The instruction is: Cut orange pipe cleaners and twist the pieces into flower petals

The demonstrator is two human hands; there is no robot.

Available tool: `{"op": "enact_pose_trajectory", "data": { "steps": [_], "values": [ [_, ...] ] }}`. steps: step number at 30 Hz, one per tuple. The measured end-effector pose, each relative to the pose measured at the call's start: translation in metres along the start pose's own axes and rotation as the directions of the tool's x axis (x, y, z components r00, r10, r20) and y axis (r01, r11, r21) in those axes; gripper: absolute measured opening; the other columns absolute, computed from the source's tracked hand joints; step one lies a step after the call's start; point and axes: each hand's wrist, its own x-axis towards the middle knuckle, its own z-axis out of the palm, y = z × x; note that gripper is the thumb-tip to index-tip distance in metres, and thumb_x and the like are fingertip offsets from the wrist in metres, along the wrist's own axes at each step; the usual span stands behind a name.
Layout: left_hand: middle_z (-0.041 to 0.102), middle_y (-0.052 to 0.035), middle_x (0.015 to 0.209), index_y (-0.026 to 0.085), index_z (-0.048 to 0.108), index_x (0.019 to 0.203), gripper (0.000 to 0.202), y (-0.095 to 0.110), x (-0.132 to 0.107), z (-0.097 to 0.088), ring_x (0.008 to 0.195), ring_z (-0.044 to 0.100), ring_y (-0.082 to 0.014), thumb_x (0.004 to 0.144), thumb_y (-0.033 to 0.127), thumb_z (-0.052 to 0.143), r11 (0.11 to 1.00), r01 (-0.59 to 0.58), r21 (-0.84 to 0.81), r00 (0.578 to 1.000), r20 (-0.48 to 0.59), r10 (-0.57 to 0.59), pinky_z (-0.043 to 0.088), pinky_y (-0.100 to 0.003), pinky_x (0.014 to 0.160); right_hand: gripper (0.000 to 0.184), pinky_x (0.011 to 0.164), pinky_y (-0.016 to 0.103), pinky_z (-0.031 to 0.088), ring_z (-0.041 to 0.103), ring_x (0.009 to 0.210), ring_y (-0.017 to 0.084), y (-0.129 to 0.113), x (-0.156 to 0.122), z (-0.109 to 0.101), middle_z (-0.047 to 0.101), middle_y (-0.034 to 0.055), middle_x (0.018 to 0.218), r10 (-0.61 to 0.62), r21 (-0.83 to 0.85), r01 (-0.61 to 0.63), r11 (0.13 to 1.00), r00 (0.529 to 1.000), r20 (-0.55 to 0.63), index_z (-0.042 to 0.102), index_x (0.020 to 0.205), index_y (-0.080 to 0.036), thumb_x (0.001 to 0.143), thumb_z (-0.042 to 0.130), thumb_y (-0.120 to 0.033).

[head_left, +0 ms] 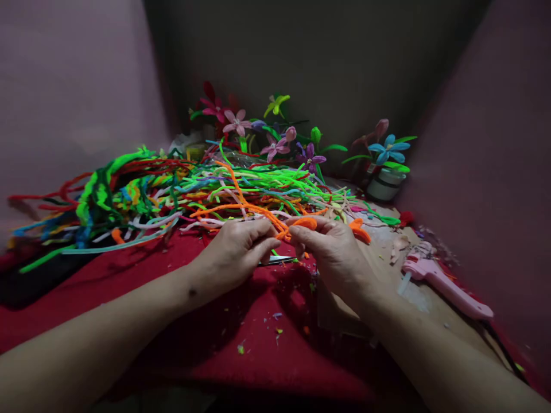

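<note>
Orange pipe cleaners run between my two hands above the red cloth, their long loose ends reaching up and to the left. My left hand pinches them near where they meet. Close beside it, my right hand is closed on the same orange pipe cleaners, where a looped part shows above the fingers. Another orange looped piece lies just beyond my right hand. Under the hands, a pointed metal blade shows in part; the rest of that tool is hidden.
A large heap of multicoloured pipe cleaners spreads behind the hands. Pipe cleaner flowers stand at the back, with a blue one above a jar. A pink glue gun lies on cardboard at right. Scraps dot the red cloth.
</note>
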Motion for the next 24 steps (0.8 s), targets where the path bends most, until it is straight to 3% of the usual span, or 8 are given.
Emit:
{"op": "enact_pose_trajectory", "data": {
  "steps": [3,9,13,19,24],
  "values": [
    [0.053,0.004,0.055,0.015,0.055,0.059,0.025,0.002,0.002,-0.003,0.053,0.048,-0.0069,0.083,0.024,0.052,0.983,0.128,-0.131,0.99,0.073,-0.119,0.036,-0.019,0.054,0.02,0.052,0.023,0.035,0.044,0.054,0.008,0.004,0.001,-0.002,0.053,-0.0027,0.057,-0.053,-0.05,0.051,0.997,0.997,-0.047,0.064,0.065,-0.015,0.074,0.064,-0.033],
    [0.05,0.0044,0.048,0.016,0.05,0.055,0.032,0.001,0.002,0.001,0.044,0.042,-0.006,0.084,0.031,0.051,0.895,0.318,-0.314,0.941,0.217,-0.258,0.033,-0.02,0.047,0.026,0.054,0.025,0.034,0.044,0.056,0.009,0.011,0.003,-0.003,0.055,-0.001,0.06,-0.069,-0.067,0.065,0.996,0.995,-0.068,0.066,0.065,-0.015,0.076,0.063,-0.038],
    [0.052,0.0032,0.046,0.016,0.049,0.055,0.032,0.003,0.004,0.001,0.043,0.043,-0.0065,0.083,0.03,0.051,0.803,0.409,-0.434,0.904,0.315,-0.291,0.032,-0.02,0.047,0.024,0.055,0.025,0.037,0.045,0.056,0.009,0.011,0.004,-0.002,0.055,-0.0018,0.062,-0.016,0.053,0.018,0.998,1.0,-0.021,0.067,0.072,-0.016,0.075,0.064,-0.04],
    [0.047,0.0046,0.04,0.017,0.048,0.058,0.03,-0.004,0.002,0.0,0.035,0.032,-0.0051,0.08,0.036,0.056,0.599,0.557,-0.575,0.825,0.464,-0.323,0.02,-0.021,0.039,0.024,0.056,0.024,0.039,0.05,0.054,0.01,0.008,0.004,-0.003,0.057,-0.0012,0.056,0.073,0.13,-0.072,0.989,0.997,0.0,0.064,0.064,-0.016,0.075,0.064,-0.038],
    [0.051,0.0035,0.048,0.015,0.052,0.062,0.03,-0.01,0.003,-0.003,0.036,0.031,-0.0039,0.081,0.038,0.056,0.607,0.563,-0.561,0.818,0.483,-0.312,0.019,-0.019,0.037,0.024,0.055,0.023,0.04,0.051,0.055,0.009,0.008,0.006,-0.003,0.059,-0.0009,0.061,0.053,0.105,-0.053,0.993,0.999,0.005,0.065,0.074,-0.016,0.074,0.065,-0.04]
  ]
}}
